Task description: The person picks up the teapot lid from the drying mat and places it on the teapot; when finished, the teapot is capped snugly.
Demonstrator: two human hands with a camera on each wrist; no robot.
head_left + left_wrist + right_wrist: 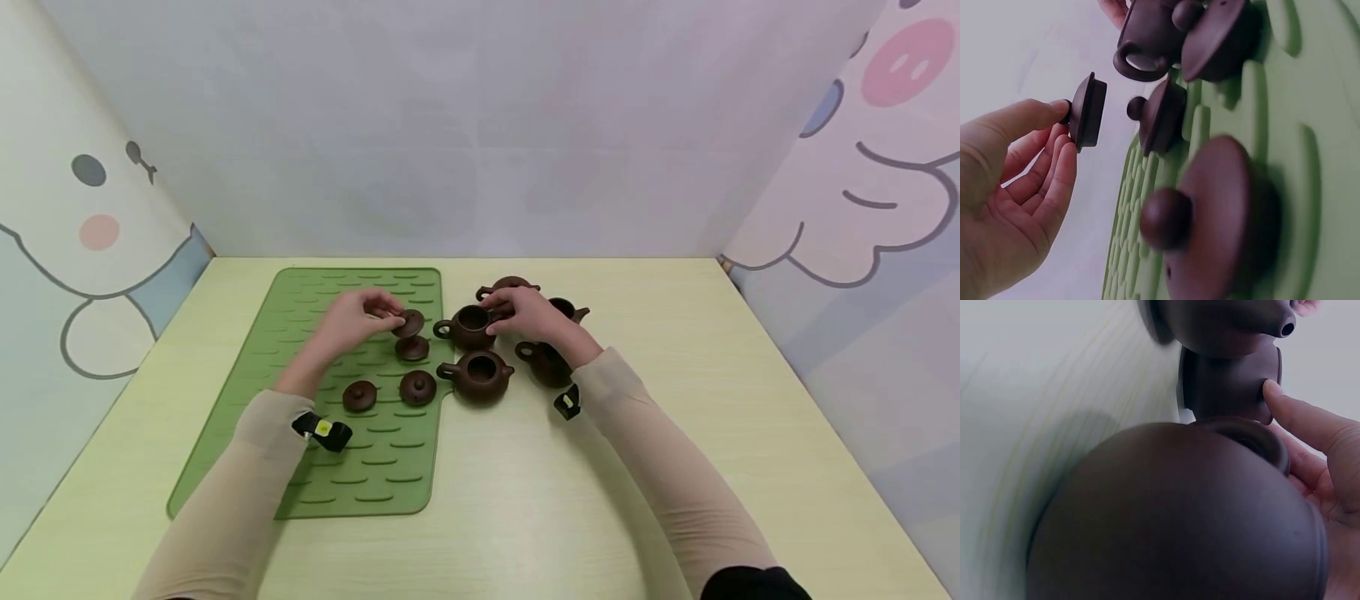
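Observation:
My left hand point(351, 323) pinches a dark brown teapot lid point(409, 323) by its knob. In the left wrist view the held lid point(1089, 114) hangs tilted in the air, apart from the lids below. Three more lids, a far one point(412, 349), a left one point(360, 396) and a right one point(417, 388), lie knob up on the green mat. My right hand point(534, 317) grips the side of a lidless brown teapot point(467, 339), thumb on its body in the right wrist view. That teapot's handle points left, toward the held lid.
The green ridged mat point(405, 492) covers the table's left part. Other teapots stand close by: a lidless one point(480, 392) in front, one point(545, 367) under my right wrist, one point(577, 314) behind it, and one point(512, 282) at the back. A pale wall point(472, 167) rises behind.

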